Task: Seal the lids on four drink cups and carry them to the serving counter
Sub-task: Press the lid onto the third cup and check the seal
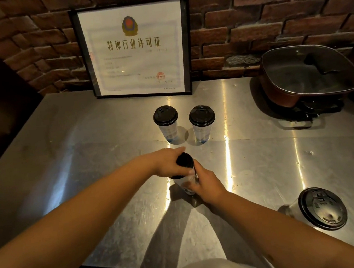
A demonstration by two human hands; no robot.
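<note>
Grip on the clear plastic cup with black dome lid (185, 172): left hand (166, 164) curls over the lid, right hand (206, 185) wraps the wall, at mid-bench in front of the black-framed certificate (135, 49). Two lidded clear cups (166, 122) (202, 121) stand side by side between it and the certificate, seemingly done; a fourth lidded cup (318, 208) stands well right, seal unconfirmed. Carrying remains. Bare steel bench (65, 155) lies left; a dark lidded electric pan (308, 73) crowds the far right.

Head view, downward over counter (64, 144)
</note>
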